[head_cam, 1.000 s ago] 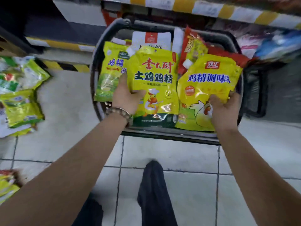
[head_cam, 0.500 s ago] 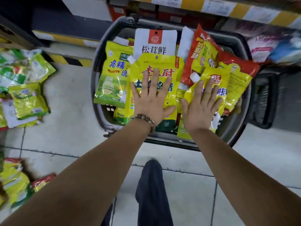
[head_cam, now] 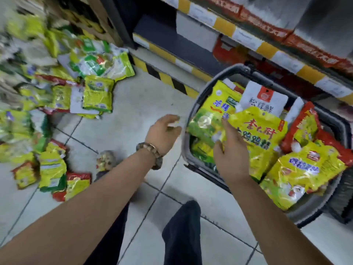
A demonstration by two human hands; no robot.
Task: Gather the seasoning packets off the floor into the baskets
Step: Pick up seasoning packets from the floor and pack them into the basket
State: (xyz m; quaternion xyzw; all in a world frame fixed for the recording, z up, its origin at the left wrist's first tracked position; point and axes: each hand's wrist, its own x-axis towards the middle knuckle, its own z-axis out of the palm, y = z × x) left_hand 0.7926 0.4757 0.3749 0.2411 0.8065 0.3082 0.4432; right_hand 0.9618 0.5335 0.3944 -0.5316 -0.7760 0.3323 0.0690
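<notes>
A: How many packets (head_cam: 257, 134) sit in the basket (head_cam: 235, 69)?
B: Six I can count: yellow, red, one white. Others hide beneath.
A: And left of it?
B: A floor pile (head_cam: 95, 94), too blurred to count.
A: Hands?
B: Two. Left hand (head_cam: 162, 134) just left of the basket, loosely curled, empty. Right hand (head_cam: 231, 155) over its near rim, fingers straight.

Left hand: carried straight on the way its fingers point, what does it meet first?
The left hand points right at the basket. Its grey rim seems first, the green-yellow packet just behind. Height is unclear, so it might pass over.
</notes>
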